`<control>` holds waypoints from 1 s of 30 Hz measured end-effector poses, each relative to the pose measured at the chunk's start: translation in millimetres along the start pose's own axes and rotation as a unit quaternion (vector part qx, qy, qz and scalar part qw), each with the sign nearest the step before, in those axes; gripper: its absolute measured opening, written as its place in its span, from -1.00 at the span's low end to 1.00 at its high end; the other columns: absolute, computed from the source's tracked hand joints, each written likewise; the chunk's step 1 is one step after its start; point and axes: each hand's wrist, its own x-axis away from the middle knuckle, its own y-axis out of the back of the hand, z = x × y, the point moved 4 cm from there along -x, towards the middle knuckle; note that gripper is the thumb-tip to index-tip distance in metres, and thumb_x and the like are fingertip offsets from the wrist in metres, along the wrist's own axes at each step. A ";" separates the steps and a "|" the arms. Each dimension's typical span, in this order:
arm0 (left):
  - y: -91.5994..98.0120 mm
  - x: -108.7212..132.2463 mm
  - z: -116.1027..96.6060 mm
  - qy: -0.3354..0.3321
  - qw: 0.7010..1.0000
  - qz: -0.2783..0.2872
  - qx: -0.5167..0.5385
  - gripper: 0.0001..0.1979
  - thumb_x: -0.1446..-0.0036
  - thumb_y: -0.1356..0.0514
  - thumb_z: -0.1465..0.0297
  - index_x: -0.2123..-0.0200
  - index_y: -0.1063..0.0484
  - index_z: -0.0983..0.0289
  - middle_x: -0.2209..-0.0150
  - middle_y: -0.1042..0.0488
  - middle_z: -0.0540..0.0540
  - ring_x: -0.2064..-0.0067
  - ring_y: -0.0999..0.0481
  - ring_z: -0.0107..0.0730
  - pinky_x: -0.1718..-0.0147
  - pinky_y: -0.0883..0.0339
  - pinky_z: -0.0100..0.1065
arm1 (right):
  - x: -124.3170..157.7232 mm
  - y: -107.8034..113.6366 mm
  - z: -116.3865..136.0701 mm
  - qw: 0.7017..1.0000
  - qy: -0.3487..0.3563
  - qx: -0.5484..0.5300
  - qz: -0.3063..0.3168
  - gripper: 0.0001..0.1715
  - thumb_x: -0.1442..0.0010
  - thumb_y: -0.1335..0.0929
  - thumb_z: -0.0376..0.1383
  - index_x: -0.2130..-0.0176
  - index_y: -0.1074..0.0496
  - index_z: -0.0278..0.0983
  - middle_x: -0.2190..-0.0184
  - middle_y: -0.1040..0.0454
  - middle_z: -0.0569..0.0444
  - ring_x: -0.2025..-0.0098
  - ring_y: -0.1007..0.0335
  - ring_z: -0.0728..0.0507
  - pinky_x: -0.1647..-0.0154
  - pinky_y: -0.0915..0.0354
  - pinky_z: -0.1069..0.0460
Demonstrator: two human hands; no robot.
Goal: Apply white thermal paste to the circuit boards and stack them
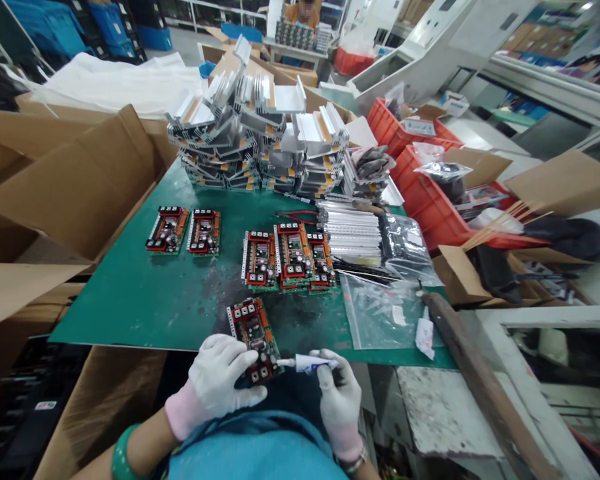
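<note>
My left hand (215, 377), in a white glove with a pink cuff, grips a green circuit board (255, 340) at its lower left edge. The board is tilted up off the green work mat (180, 313). My right hand (340, 400), also gloved, pinches a white squeeze tube (313, 363), and its nozzle reaches the board's lower right edge. On the mat, several similar boards with red and orange parts (293, 252) lie in a row, some overlapping. A second small white tube (425, 337) lies at the mat's right front edge.
Stacked aluminium heat sinks (260, 133) rise behind the boards, beside red-handled pliers (295, 217) and a clear plastic bag (375, 313). Red crates (425, 193) stand to the right, and cardboard box flaps (65, 187) border the left. A person (303, 13) stands far back.
</note>
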 end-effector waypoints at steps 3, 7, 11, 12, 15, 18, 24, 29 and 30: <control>-5.9 5.9 -6.4 0.013 0.999 0.007 0.035 -0.83 -0.28 -0.14 0.27 0.32 -0.37 0.24 0.53 -0.41 -0.06 0.50 -0.40 -0.39 0.36 -0.25 -0.27 | 7.0 10.9 -4.2 0.999 -0.021 0.031 -0.016 -0.71 -0.14 -0.45 -0.08 0.28 -0.55 -0.27 0.35 -0.65 -0.04 0.32 -0.61 -0.17 0.27 -0.51 -0.02; -11.0 9.0 -11.9 0.006 0.999 -0.012 0.050 -0.82 -0.33 -0.08 0.33 0.33 -0.35 0.25 0.56 -0.38 -0.07 0.54 -0.36 -0.42 0.42 -0.20 -0.31 | 10.8 14.6 0.3 0.996 0.039 0.078 -0.004 -0.79 -0.19 -0.43 -0.14 0.28 -0.54 -0.24 0.35 -0.64 -0.01 0.33 -0.61 -0.15 0.28 -0.50 0.02; -8.3 6.1 -13.9 0.000 0.999 -0.033 0.028 -0.81 -0.35 -0.06 0.32 0.34 -0.31 0.24 0.59 -0.36 -0.08 0.57 -0.32 -0.42 0.47 -0.16 -0.32 | 12.4 10.1 16.0 0.982 0.161 0.096 0.037 -0.96 -0.22 -0.40 -0.28 0.27 -0.51 -0.18 0.34 -0.62 0.07 0.31 -0.59 -0.09 0.26 -0.47 0.06; -6.5 5.1 -14.1 -0.001 0.999 -0.039 0.021 -0.81 -0.34 -0.06 0.32 0.34 -0.30 0.24 0.59 -0.35 -0.08 0.58 -0.31 -0.43 0.48 -0.16 -0.32 | 12.5 8.6 19.3 0.978 0.180 0.091 0.045 -0.97 -0.22 -0.40 -0.30 0.28 -0.50 -0.17 0.34 -0.61 0.08 0.31 -0.59 -0.08 0.26 -0.47 0.07; -0.4 1.9 -13.5 -0.002 0.999 -0.048 0.015 -0.85 -0.33 -0.06 0.33 0.31 -0.29 0.23 0.59 -0.36 -0.09 0.58 -0.32 -0.43 0.48 -0.16 -0.32 | 8.5 4.5 21.9 0.985 0.153 0.067 0.038 -0.95 -0.21 -0.41 -0.25 0.28 -0.49 -0.19 0.36 -0.60 0.07 0.33 -0.58 -0.09 0.29 -0.46 0.06; 4.8 -0.9 -11.6 0.002 0.999 -0.043 0.020 -0.85 -0.34 -0.05 0.32 0.30 -0.30 0.22 0.59 -0.37 -0.09 0.58 -0.33 -0.43 0.48 -0.16 -0.32 | 0.5 1.9 14.8 0.999 0.041 0.021 -0.024 -0.77 -0.19 -0.42 -0.12 0.28 -0.49 -0.23 0.39 -0.61 0.03 0.37 -0.57 -0.13 0.35 -0.46 0.03; 12.2 -5.3 -10.4 -0.009 0.999 -0.052 0.006 -0.87 -0.35 -0.05 0.31 0.26 -0.27 0.22 0.59 -0.37 -0.10 0.58 -0.34 -0.43 0.48 -0.19 -0.33 | -7.9 -5.8 11.1 0.998 -0.003 -0.004 -0.059 -0.64 -0.11 -0.44 -0.01 0.29 -0.48 -0.26 0.38 -0.61 0.00 0.34 -0.57 -0.15 0.30 -0.47 -0.02; 14.2 -6.2 -9.1 -0.028 0.998 -0.056 -0.007 -0.88 -0.35 -0.06 0.32 0.21 -0.29 0.25 0.58 -0.38 -0.09 0.59 -0.36 -0.44 0.47 -0.20 -0.32 | -6.7 -7.6 13.9 0.996 0.054 0.024 -0.061 -0.69 -0.16 -0.42 -0.05 0.29 -0.46 -0.24 0.38 -0.59 0.03 0.34 -0.56 -0.13 0.29 -0.46 -0.01; 14.5 -6.1 -8.3 -0.030 0.998 -0.059 -0.011 -0.88 -0.35 -0.05 0.32 0.20 -0.29 0.25 0.58 -0.38 -0.09 0.59 -0.36 -0.44 0.48 -0.20 -0.31 | -6.8 -8.0 14.0 0.996 0.063 0.028 -0.059 -0.70 -0.17 -0.42 -0.06 0.30 -0.46 -0.24 0.39 -0.59 0.04 0.34 -0.56 -0.12 0.29 -0.46 0.00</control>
